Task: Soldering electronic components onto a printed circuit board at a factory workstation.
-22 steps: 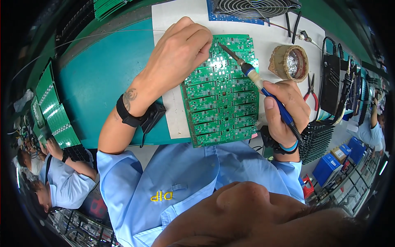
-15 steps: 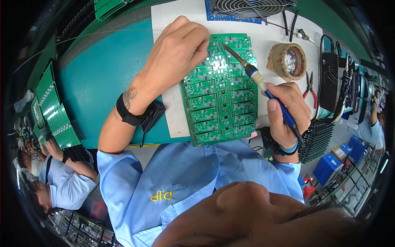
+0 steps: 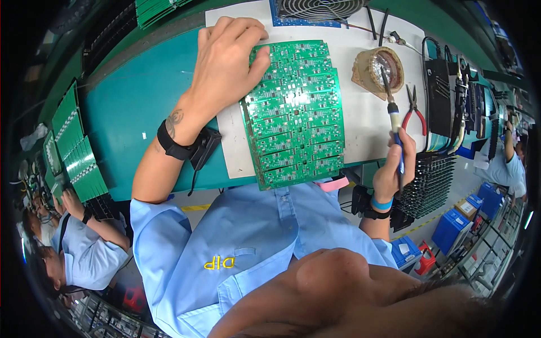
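Observation:
A panel of green circuit boards (image 3: 296, 121) lies in front of me, its surface covered with small components. My left hand (image 3: 228, 62) is at its upper left corner, thumb against the panel's edge and fingers bent but apart. I see no wire in that hand. In my right hand (image 3: 397, 166) is a soldering iron (image 3: 394, 115) with a blue handle, gripped like a pen. Its tip reaches into a round brownish cup (image 3: 367, 70) with shiny metal bits inside. Red-handled pliers (image 3: 414, 112) lie to the right of the cup.
A white sheet (image 3: 231, 143) lies under the panel on a teal mat (image 3: 141, 112). A fan with a round grille (image 3: 321, 7) stands at the back. A black box (image 3: 439, 84) with cables is at the right. Another person (image 3: 93, 248) works at the left, near green boards (image 3: 79, 163).
The soldering iron has moved from the panel rightward into the cup. My left hand has loosened, its fingers spreading, and the thin wire that ran from it is out of sight.

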The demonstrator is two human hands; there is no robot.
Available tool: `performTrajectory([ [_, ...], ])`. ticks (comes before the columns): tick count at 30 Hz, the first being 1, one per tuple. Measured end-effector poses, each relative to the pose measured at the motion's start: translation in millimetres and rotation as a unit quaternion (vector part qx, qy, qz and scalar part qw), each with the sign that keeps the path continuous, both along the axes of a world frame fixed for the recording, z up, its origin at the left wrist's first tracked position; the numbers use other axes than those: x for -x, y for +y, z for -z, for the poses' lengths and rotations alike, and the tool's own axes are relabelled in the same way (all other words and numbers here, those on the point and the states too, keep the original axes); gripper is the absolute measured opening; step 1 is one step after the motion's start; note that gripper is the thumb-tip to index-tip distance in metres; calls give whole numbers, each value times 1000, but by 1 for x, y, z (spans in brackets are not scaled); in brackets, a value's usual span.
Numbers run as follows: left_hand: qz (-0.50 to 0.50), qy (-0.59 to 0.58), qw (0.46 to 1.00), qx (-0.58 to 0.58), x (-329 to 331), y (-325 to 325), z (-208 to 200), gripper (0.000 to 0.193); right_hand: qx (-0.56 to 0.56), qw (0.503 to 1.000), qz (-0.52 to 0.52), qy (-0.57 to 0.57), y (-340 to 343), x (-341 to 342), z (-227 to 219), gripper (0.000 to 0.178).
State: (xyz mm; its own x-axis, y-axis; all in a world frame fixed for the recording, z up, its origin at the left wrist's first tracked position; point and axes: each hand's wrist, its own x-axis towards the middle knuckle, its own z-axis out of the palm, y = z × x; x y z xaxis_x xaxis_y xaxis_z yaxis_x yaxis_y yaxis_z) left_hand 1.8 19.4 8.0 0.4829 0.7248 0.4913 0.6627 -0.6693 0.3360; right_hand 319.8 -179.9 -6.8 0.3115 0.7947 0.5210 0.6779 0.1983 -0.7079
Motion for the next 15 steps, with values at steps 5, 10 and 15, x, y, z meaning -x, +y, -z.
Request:
performTrajectory([
  [5,13,68,993,96,5,-5,-2,30,-88,992,-9,87,12,-7,15,38],
  [10,12,33,991,131,7,0,9,35,-41,973,-40,222,41,9,11,38],
  [15,32,18,987,154,6,-1,14,37,-44,842,-86,531,52,33,3,45],
])
